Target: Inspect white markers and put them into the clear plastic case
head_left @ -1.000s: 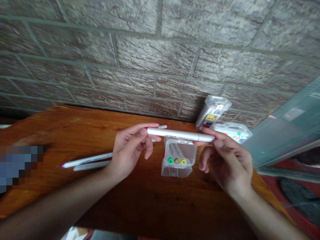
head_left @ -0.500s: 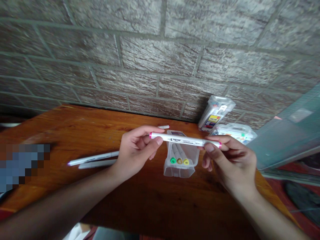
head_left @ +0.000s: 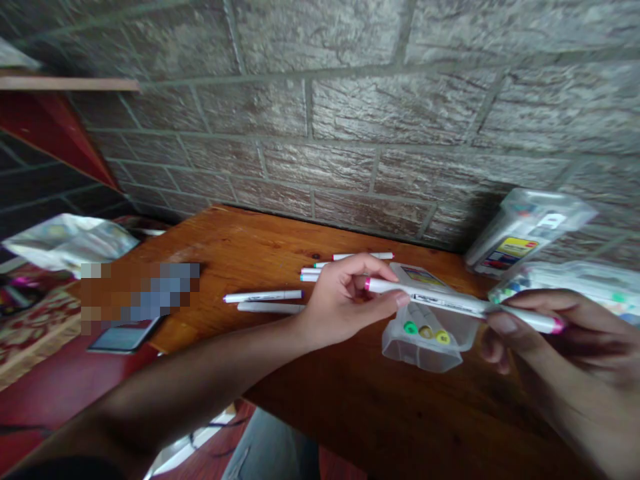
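L hand (head_left: pixel 345 300) has the pink pen (head_left: pixel 445 301) pinched near one end, thumb in front, index finger behind; R hand (head_left: pixel 575 353) grips it near the other end, thumb on the near side, fingers behind. Neither's wide open: both are closed just enough for a light hold, R hand's lower fingers curled, some hidden. Two-ended hold prob. keeps the pen steady w/ its printed side toward the person. It's up in the air, above the bench (head_left: pixel 220 233), tilted a bit down to the R.

Beyond & below it: clear box (head_left: pixel 423 360), mouth toward the person, w/ 3 pens (head_left: pixel 426 331) (green, ochre, yellow ends) facing out, prob. so colours read at a glance. L of the L hand, 2 loose pens (head_left: pixel 263 297) lie side by side; more, the back pens (head_left: pixel 363 256), lie toward the wall, partly hidden, roughly parallel, likely grouped on purpose. Far R: tall box (head_left: pixel 530 227) upright by the wall, flat box (head_left: pixel 595 283) just beside it, behind R hand.
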`<action>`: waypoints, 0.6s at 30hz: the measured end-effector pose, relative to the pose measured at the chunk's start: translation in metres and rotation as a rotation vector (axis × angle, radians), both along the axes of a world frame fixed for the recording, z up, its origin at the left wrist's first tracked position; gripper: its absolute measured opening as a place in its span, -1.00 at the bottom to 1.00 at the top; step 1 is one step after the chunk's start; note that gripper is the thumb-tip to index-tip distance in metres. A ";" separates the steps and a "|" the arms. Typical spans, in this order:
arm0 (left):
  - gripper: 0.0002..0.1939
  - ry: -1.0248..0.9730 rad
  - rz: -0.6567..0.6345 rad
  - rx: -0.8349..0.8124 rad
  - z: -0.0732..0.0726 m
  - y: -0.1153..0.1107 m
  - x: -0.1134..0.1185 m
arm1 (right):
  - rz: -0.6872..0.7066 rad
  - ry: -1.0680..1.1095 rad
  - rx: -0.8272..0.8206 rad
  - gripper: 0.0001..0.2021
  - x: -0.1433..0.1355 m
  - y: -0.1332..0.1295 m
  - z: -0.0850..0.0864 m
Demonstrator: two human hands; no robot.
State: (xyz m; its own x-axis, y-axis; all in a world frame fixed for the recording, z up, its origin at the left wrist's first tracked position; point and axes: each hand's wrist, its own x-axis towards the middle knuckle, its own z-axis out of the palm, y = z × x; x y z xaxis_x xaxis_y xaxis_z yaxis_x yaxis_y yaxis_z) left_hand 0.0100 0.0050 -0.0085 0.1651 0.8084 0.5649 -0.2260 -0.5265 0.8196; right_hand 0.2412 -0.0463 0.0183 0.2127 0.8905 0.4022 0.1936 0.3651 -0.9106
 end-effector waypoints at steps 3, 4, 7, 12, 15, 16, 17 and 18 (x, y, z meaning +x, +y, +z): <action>-0.75 0.012 -0.008 0.003 0.000 -0.002 -0.001 | 0.032 0.015 -0.023 -0.80 -0.001 -0.001 -0.001; -0.77 0.022 -0.003 0.005 0.000 -0.003 -0.001 | 0.055 0.011 -0.028 -0.82 0.000 -0.001 -0.001; -0.79 0.052 -0.006 -0.022 -0.001 -0.005 -0.002 | 0.091 -0.007 -0.035 -0.84 0.003 0.000 -0.002; -0.80 0.017 -0.043 -0.058 0.002 -0.006 -0.003 | 0.130 -0.023 -0.007 -0.86 0.006 0.001 -0.004; -0.87 0.020 -0.026 -0.019 0.004 -0.007 -0.004 | 0.147 -0.009 -0.014 -0.88 0.005 0.001 -0.005; -0.89 0.027 -0.013 -0.002 0.005 -0.007 -0.004 | 0.149 -0.002 -0.017 -0.88 0.004 0.001 -0.005; -0.90 0.034 0.007 0.019 0.006 -0.007 -0.004 | 0.148 0.003 -0.017 -0.87 0.003 0.001 -0.005; -0.91 0.050 0.030 0.036 0.007 -0.007 -0.004 | 0.146 0.004 -0.014 -0.87 0.001 0.001 -0.006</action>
